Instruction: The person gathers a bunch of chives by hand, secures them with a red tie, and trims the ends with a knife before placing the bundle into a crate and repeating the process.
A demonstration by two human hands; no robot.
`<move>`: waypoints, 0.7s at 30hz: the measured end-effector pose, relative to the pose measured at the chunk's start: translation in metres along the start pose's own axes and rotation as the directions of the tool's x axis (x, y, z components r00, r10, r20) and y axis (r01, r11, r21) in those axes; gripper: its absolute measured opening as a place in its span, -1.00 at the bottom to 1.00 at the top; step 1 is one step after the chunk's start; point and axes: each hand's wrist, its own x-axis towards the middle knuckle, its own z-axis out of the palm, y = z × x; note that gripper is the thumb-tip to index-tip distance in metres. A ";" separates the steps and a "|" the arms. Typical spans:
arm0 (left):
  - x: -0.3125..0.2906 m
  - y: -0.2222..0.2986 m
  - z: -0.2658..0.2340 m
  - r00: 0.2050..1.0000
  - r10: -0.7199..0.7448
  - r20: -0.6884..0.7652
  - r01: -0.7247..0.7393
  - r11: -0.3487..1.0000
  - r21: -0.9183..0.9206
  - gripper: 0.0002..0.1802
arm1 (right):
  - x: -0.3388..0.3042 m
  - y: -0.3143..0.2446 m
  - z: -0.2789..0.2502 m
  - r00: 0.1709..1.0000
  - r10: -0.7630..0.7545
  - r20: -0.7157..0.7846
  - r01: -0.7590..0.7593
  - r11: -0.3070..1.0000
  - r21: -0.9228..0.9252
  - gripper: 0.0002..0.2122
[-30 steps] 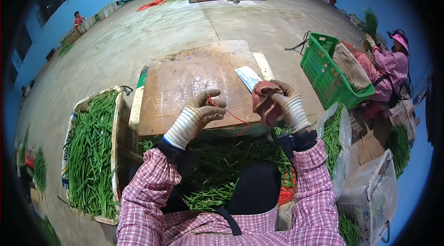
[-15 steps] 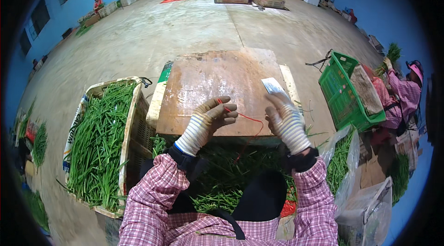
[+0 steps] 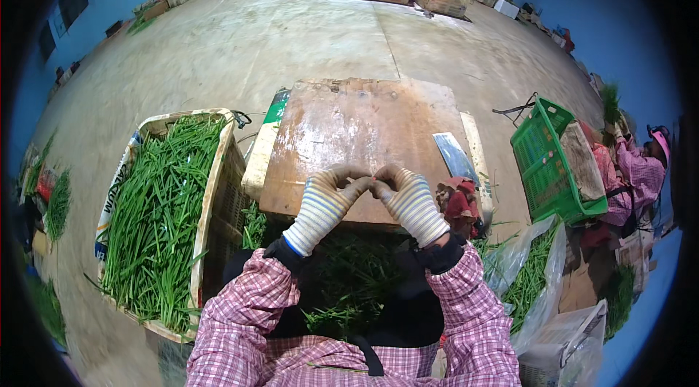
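Observation:
Both my gloved hands meet at the near edge of the brown wooden board [image 3: 364, 125]. My left hand [image 3: 328, 201] and my right hand [image 3: 413, 201] are closed in a pinch, fingertips touching. Only a speck of the red string [image 3: 374, 178] shows between them; the rest is hidden by the gloves. On the board's right side lies a flat, wide metal blade [image 3: 455, 156]. Next to my right hand, a bunched red cloth [image 3: 459, 203] sits at the board's near right corner.
To my left stands a crate [image 3: 206, 198] heaped with cut green stalks [image 3: 160, 219]. More stalks [image 3: 535, 270] lie in clear plastic at right. Beyond is a green crate [image 3: 546, 161], with a person [image 3: 644, 165] beside it. Cut greens [image 3: 342, 314] lie below the board.
My right hand has moved left from beside the blade to meet my left hand. The dangling red string is now mostly out of sight. The blade and red cloth show more fully, and the view has shifted.

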 end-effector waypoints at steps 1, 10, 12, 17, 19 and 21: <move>0.001 -0.010 0.000 0.998 0.036 -0.060 -0.034 0.999 0.025 -0.82 | -0.002 -0.009 0.000 0.998 -0.055 0.005 0.055 0.994 -0.093 -0.79; 0.004 -0.010 -0.020 0.973 -0.202 0.114 0.192 0.977 0.090 -0.75 | -0.008 -0.014 0.004 0.992 -0.081 0.098 0.080 0.997 0.015 -0.83; 0.001 -0.016 -0.025 0.972 -0.221 0.078 0.225 0.973 -0.044 -0.77 | -0.012 -0.017 0.002 0.992 -0.036 0.119 0.021 0.993 0.120 -0.82; -0.008 -0.015 -0.023 0.999 0.021 0.044 -0.022 0.999 0.029 -0.78 | -0.018 -0.011 0.003 0.987 0.143 0.078 -0.150 0.984 0.100 -0.84; -0.009 -0.013 -0.024 0.996 0.028 0.080 -0.037 0.993 0.111 -0.78 | -0.019 -0.013 0.001 0.985 0.162 0.062 -0.166 0.984 0.071 -0.83; -0.011 -0.010 -0.026 0.995 0.058 0.084 -0.074 0.974 0.212 -0.79 | -0.019 -0.017 0.002 0.995 0.086 0.051 -0.088 0.995 0.041 -0.82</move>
